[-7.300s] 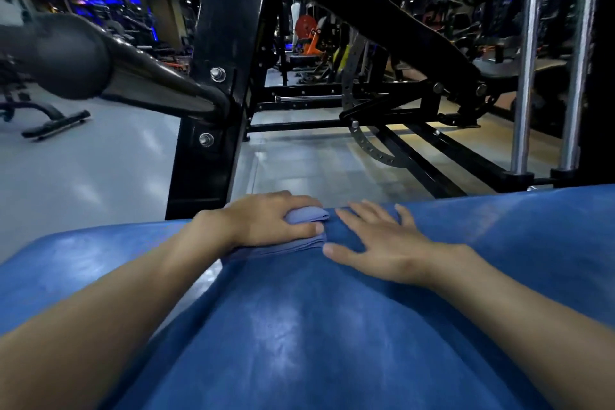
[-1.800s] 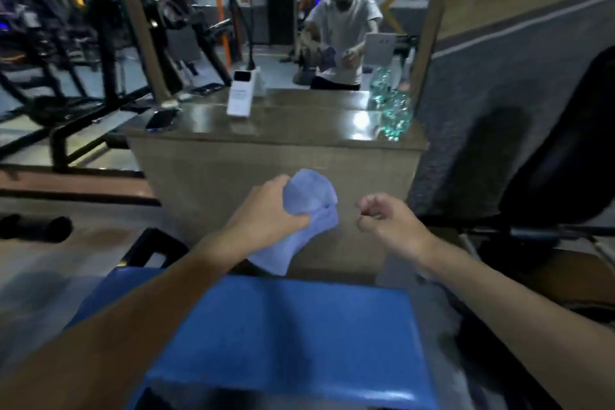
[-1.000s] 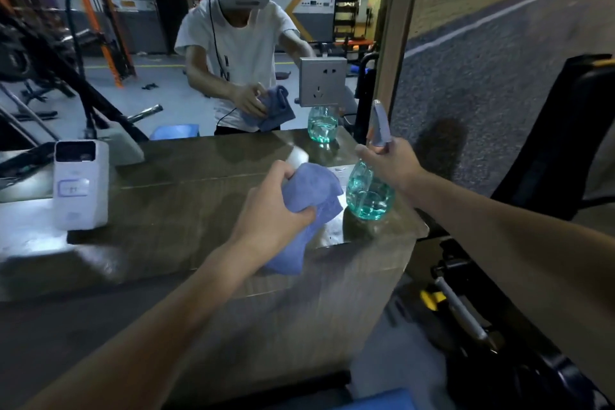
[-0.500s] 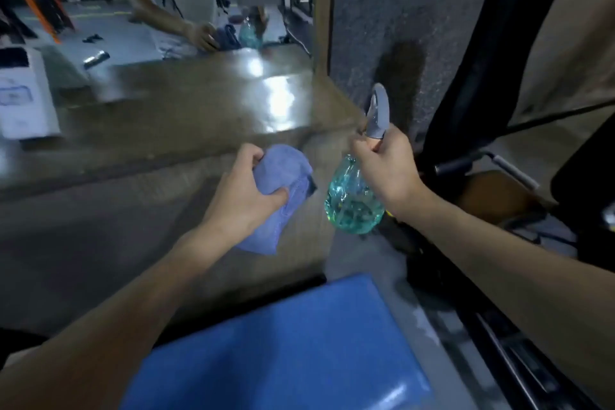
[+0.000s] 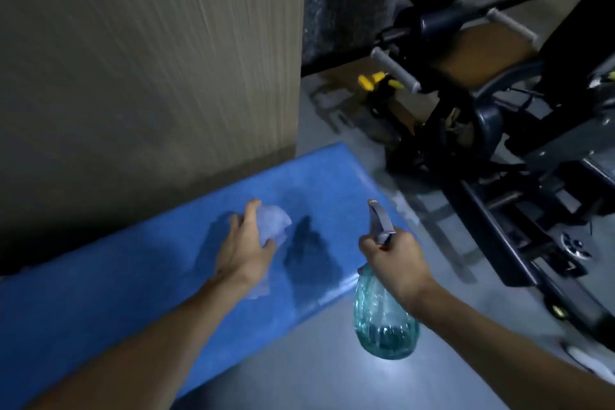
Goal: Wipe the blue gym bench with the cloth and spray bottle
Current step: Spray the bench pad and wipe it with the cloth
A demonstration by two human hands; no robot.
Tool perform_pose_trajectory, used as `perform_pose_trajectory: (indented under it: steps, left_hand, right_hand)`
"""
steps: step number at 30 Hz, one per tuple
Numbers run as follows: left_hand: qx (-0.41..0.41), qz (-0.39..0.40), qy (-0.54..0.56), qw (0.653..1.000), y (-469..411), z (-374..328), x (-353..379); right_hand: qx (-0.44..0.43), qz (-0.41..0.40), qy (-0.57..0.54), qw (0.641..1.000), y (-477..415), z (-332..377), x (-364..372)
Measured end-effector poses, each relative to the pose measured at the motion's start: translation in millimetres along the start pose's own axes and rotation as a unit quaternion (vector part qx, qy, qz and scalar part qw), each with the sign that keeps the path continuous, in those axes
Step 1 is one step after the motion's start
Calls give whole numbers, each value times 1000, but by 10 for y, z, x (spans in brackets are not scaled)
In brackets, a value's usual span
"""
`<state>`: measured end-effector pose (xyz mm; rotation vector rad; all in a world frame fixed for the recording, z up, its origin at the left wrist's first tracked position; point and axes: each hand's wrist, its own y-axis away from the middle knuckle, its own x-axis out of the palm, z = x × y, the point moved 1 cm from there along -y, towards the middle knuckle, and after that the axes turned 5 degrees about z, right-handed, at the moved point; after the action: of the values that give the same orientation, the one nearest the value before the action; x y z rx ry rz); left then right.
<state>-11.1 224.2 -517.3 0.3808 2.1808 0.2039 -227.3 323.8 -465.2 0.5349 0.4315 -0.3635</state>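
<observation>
The blue gym bench (image 5: 133, 276) lies right under both hands and fills the low left part of the view. It runs from below the left arm out past the fingers, so every part of the pad is easy to reach from here.

Beyond the left hand stands a tall tan wall panel (image 5: 149, 60), close behind the far edge of the pad. To the right of the right hand is a dark exercise machine (image 5: 482, 116) on the grey floor (image 5: 332, 376), well apart from the pad.

The spray bottle (image 5: 382, 316) is clear and blue-green with some liquid in the bottom. It hangs over the floor just beside the near edge of the pad. Its grey nozzle points forward over the pad, probably so the spray will land on the blue top and not on the floor.

The right hand (image 5: 396, 263) is closed around the bottle's neck, with fingers by the trigger. I cannot tell if the trigger is being pulled.

The left hand (image 5: 244, 246) is curled around the pale blue cloth (image 5: 274, 226), which is bunched up in the fingers. The cloth is low over the pad, but I cannot tell if it touches. It is probably held there so that it can rub the wet spot right after the spray.
</observation>
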Motion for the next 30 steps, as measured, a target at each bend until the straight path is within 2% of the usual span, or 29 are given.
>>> perform_pose_trajectory:
  steps: [2,4,8,11,14,18,23,30]
  left_hand:
    - [-22,8,-76,997,-74,263,387]
    - [-44,-3,-201,979,-108,395,713]
    - [102,-105,-332,932,-143,601,989]
    - [162,-134,-351,912,-135,739,917]
    - [179,-126,-364,905,-57,884,790]
    - [137,-117,-344,922,95,1206,550]
    - [84,-130,-334,930,315,1575,320]
    - [68,-116,-394,909,594,2065,119]
  right_hand:
    - [-7,-6,27,1000,-73,-281,180]
    - [-25,-19,53,998,-131,-472,324]
    - [-19,-44,61,997,-200,-612,524]
    - [-15,-53,97,994,-238,-600,585]
    - [1,-60,148,987,-186,-560,627]
    - [7,-14,107,994,24,-467,775]
    - [-3,29,117,993,266,-267,1158]
    - [-34,74,112,990,477,-245,1649]
